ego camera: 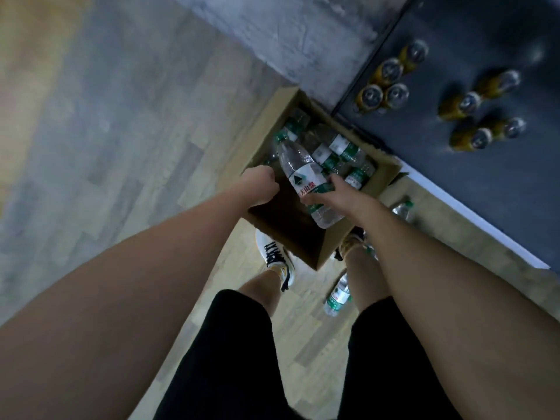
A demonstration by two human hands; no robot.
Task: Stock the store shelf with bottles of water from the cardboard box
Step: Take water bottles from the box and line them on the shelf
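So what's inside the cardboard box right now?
The cardboard box holds several water bottles lying jumbled. The right hand grips one bottle above them. The box floor beneath is hidden.

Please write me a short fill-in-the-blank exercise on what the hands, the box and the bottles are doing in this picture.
1. The right hand holds a water bottle over the cardboard ____.
2. The left hand grips the box's ____.
3. The dark shelf already carries drinks with ____ bodies.
4. One loose bottle lies on the ____ between the person's legs.

Missing words: box; edge; yellow; floor
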